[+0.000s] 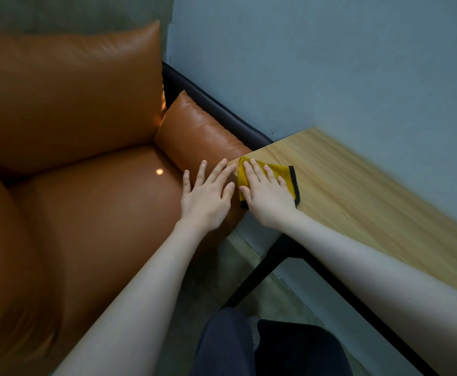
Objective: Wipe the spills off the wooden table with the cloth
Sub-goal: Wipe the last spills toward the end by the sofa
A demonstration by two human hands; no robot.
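Observation:
A folded yellow cloth (281,175) with a black hem lies on the left end of the light wooden table (371,191). My right hand (265,196) presses flat on the cloth with straight fingers, covering most of it. Beside it, my left hand (208,194) is spread with fingers straight, its fingertips touching the table's left edge above the sofa armrest. I cannot make out any spill on the wood.
An orange leather sofa (67,158) fills the left, its armrest cushion (200,131) butting against the table's end. A blue-grey wall (330,63) stands behind the table. The black table leg (260,272) slants over the floor, above my dark trousers (262,348).

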